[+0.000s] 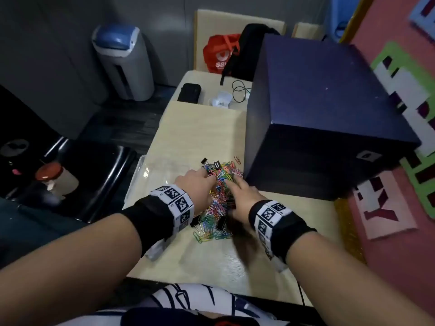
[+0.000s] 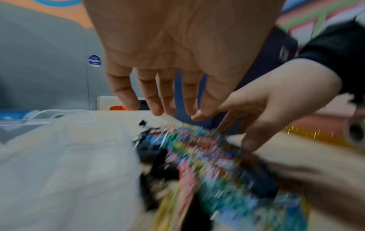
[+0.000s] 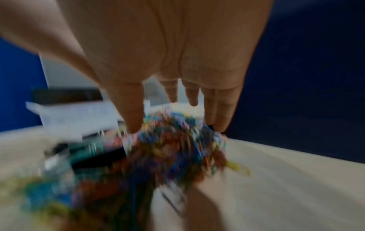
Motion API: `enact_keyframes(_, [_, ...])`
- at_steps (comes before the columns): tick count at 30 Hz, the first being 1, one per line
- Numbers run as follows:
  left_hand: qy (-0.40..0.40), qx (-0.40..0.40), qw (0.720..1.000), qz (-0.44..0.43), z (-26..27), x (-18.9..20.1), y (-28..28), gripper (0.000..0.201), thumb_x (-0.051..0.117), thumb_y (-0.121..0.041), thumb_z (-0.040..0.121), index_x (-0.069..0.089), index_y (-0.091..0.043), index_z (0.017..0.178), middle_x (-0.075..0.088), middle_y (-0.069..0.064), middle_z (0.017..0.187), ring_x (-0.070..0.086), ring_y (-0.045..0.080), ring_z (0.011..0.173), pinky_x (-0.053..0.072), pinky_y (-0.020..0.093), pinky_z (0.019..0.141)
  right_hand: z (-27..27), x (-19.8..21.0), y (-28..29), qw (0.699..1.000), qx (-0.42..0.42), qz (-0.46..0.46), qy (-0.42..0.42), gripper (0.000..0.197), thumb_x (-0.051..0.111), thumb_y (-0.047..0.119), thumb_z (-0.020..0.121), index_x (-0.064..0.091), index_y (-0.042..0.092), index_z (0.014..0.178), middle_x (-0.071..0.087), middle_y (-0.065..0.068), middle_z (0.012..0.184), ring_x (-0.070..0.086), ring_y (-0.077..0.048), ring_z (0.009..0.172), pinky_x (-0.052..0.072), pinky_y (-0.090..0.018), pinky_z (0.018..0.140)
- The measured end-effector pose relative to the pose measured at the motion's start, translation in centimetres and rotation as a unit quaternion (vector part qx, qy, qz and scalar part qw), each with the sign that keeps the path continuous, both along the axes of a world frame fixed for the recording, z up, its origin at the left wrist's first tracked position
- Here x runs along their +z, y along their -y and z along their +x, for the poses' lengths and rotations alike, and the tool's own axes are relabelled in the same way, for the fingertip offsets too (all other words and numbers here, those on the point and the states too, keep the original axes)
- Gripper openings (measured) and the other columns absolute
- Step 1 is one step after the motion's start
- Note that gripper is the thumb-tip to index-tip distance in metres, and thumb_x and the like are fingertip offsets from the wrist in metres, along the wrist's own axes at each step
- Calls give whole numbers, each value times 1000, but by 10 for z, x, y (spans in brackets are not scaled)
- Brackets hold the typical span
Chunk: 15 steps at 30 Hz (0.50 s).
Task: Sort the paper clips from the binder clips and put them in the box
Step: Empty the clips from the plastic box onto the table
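Note:
A heap of coloured paper clips [image 1: 220, 198] mixed with black binder clips [image 1: 221, 223] lies on the pale table, blurred in both wrist views [image 2: 207, 156] [image 3: 173, 148]. My left hand [image 1: 200, 182] hovers over the heap's left side with straight, spread fingers [image 2: 156, 100]. My right hand [image 1: 242, 194] reaches over the right side, fingers [image 3: 134, 115] extended down to the clips. Neither hand visibly holds anything. A clear plastic box [image 1: 150, 170] sits just left of the heap, partly hidden by my left wrist.
A big dark blue box [image 1: 324, 109] stands right of the heap, close to my right hand. At the table's far end lie a black case [image 1: 189, 92], a cable and white items. A loose paper clip [image 1: 237, 159] lies beyond the heap.

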<state>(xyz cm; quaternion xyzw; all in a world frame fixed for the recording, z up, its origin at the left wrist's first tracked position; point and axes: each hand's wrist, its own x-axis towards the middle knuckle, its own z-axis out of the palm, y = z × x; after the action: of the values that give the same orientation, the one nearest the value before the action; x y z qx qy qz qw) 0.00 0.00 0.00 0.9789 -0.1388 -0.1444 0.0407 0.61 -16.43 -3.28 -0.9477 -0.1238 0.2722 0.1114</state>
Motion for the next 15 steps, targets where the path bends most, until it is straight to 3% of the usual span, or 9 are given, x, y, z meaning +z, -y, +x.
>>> enact_keyframes(2, [-7, -3, 999, 32, 2, -4, -2, 37, 53, -28, 88, 50, -27, 125, 47, 3, 125, 46, 25, 114, 45, 41, 86, -3, -3, -3, 1000, 3, -31, -1, 82, 61, 37, 87, 8, 42, 149, -9, 10, 160, 20, -33, 141, 34, -44, 110])
enact_keyframes(4, [-19, -20, 998, 50, 3, -9, -1, 42, 54, -26, 88, 47, -27, 130, 45, 3, 129, 44, 25, 119, 43, 41, 89, -10, -10, -2, 999, -5, -42, 14, 71, 57, 39, 90, 16, 43, 147, -4, 10, 160, 22, -33, 139, 36, -44, 107])
enact_keyframes(9, [-19, -86, 995, 49, 20, -19, 9, 48, 54, -27, 90, 40, -27, 136, 40, 3, 137, 38, 26, 127, 40, 46, 98, -25, -20, -3, 997, -46, -32, 53, 38, 45, 20, 94, 40, 26, 131, 19, 1, 151, 34, -34, 117, 41, -40, 96])
enact_keyframes(12, [-12, -96, 994, 47, 31, -20, 16, 46, 53, -25, 90, 42, -27, 134, 39, 3, 140, 35, 26, 130, 37, 48, 100, -25, -21, -2, 994, -81, -45, 50, 34, 44, 16, 95, 42, 25, 127, 24, -2, 145, 35, -35, 117, 43, -41, 96])
enact_keyframes(15, [42, -32, 998, 28, 38, -15, 7, 44, 58, -32, 87, 46, -24, 129, 42, 5, 134, 40, 27, 123, 38, 48, 96, -22, -18, -2, 991, -115, -49, 53, 38, 39, 5, 93, 42, 24, 127, 33, -5, 136, 41, -35, 114, 42, -39, 93])
